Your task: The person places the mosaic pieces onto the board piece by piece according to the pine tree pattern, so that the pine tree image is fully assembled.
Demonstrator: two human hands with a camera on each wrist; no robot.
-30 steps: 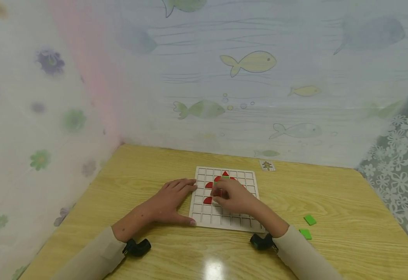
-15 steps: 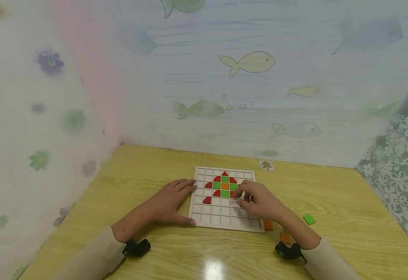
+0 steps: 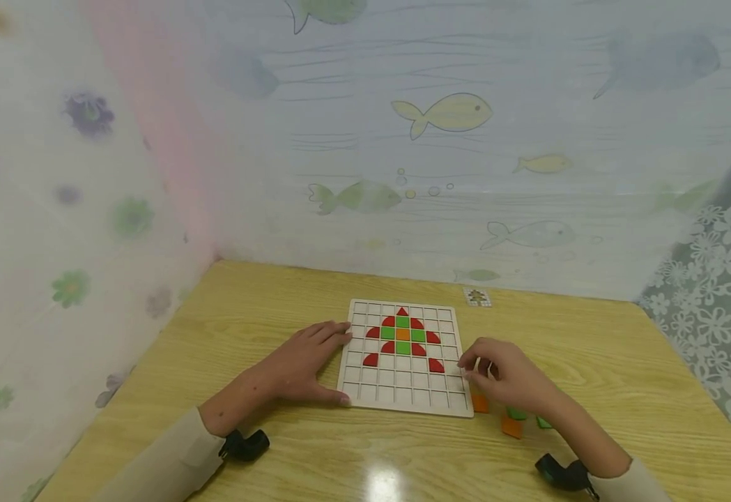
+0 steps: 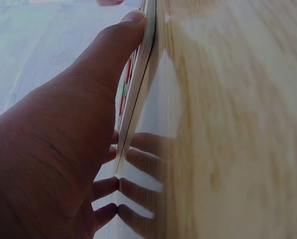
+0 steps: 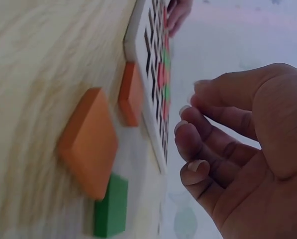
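Observation:
A white gridded board point(image 3: 421, 397) lies flat on the table. Red, green and orange tiles in its cells form a stepped, tree-like figure, with a red triangle point(image 3: 402, 312) on top. A red quarter-round tile point(image 3: 436, 365) sits at the figure's lower right. My left hand point(image 3: 305, 362) rests at the board's left edge, fingers and thumb spread along it. Just past the right edge hovers my right hand point(image 3: 506, 373), fingers loosely bent, nothing between them in the right wrist view. Below it lie an orange square tile point(image 5: 91, 144), another orange tile point(image 5: 132, 94) and a green tile point(image 5: 111, 205).
A small printed card point(image 3: 477, 297) with a tree-like pattern lies behind the board on the wooden table point(image 3: 265, 293). Another green tile point(image 3: 544, 422) is partly covered by the right forearm. Patterned curtains point(image 3: 340, 230) border the table's back and sides.
My right hand has moved rightward from over the board to beyond its right edge, leaving the lower right red quarter-round tile in view. The left hand stays in place.

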